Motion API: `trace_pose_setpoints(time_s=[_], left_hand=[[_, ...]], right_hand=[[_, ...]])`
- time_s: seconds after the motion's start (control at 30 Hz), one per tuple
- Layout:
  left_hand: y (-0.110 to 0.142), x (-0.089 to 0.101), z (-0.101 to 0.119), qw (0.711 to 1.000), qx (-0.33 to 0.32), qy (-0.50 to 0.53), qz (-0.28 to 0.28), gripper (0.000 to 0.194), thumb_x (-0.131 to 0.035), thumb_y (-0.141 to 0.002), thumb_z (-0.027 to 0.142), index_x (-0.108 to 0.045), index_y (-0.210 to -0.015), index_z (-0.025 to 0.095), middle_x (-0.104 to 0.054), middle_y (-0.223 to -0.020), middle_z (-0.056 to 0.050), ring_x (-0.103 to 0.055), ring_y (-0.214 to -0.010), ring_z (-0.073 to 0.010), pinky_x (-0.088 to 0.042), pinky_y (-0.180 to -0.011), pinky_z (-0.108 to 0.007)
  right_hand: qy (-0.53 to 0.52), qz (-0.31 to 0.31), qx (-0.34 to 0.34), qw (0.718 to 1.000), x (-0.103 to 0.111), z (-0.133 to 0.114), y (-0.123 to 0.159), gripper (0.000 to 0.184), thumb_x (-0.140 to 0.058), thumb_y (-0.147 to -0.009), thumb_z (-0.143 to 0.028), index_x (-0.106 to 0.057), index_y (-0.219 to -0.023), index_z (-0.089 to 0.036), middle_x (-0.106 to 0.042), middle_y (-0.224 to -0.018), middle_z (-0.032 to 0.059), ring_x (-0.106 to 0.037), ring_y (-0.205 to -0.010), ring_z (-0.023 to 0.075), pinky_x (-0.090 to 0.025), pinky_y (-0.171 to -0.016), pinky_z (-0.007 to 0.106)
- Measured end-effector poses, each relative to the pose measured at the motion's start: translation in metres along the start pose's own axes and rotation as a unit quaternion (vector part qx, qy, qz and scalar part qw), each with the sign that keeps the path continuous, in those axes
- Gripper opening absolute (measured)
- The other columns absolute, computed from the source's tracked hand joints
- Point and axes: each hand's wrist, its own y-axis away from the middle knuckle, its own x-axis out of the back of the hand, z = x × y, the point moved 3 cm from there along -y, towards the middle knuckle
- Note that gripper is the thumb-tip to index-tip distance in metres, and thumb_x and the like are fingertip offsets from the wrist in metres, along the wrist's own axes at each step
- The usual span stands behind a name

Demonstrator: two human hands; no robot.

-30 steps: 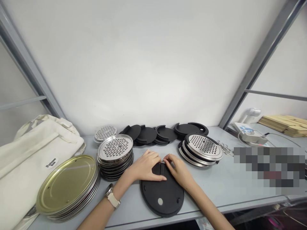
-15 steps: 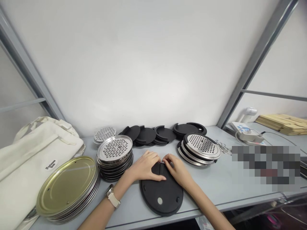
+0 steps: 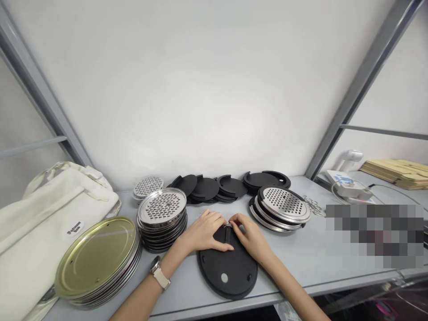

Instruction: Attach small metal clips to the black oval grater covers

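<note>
A black round disc with a small pale spot near its front lies flat on the grey table before me. My left hand, a watch on its wrist, rests on the disc's far left edge with fingers curled. My right hand rests on the far right edge. The fingertips of both hands pinch a tiny metal piece at the disc's slot. What the piece is stays too small to tell.
A stack of perforated steel discs on black bases stands left of my hands, another stack to the right. Loose black discs lie at the back. Gold-coloured round trays and a white cloth bag sit far left.
Both hands keep the same pinch at the disc's far edge. Only the camera view has shifted slightly.
</note>
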Motion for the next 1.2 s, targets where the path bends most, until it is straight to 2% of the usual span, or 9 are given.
trace_pose_setpoints(time_s=[0.67,0.83,1.2], left_hand=[[0.000,0.000,0.003,1.000,-0.005,-0.012,-0.015,0.050,-0.061,-0.075,0.060,-0.052,-0.102,0.019,-0.057,-0.094,-0.005,-0.054,-0.090,-0.0237,-0.039,-0.085,-0.036],[0.000,0.004,0.006,1.000,0.000,0.006,-0.007,0.053,-0.066,-0.073,0.056,-0.051,-0.106,0.018,-0.057,-0.103,-0.007,-0.054,-0.097,-0.0242,-0.042,-0.087,-0.036],[-0.001,0.007,0.012,1.000,-0.014,0.025,0.012,0.052,-0.069,-0.072,0.047,-0.048,-0.109,0.018,-0.059,-0.107,-0.009,-0.055,-0.100,-0.0255,-0.043,-0.089,-0.038]], right_hand=[[-0.007,0.004,-0.008,1.000,-0.001,0.001,-0.002,0.012,-0.043,-0.090,-0.020,-0.051,-0.082,-0.020,-0.059,-0.079,0.0028,-0.056,-0.074,0.0174,-0.045,-0.071,0.030],[-0.006,-0.004,-0.003,1.000,-0.001,0.000,-0.001,0.010,-0.044,-0.089,-0.019,-0.051,-0.081,-0.020,-0.059,-0.078,0.0019,-0.056,-0.073,0.0170,-0.045,-0.070,0.030],[0.000,-0.009,0.000,1.000,0.000,0.000,-0.002,0.014,-0.043,-0.091,-0.022,-0.053,-0.081,-0.020,-0.060,-0.081,0.0048,-0.057,-0.078,0.0197,-0.046,-0.074,0.033]])
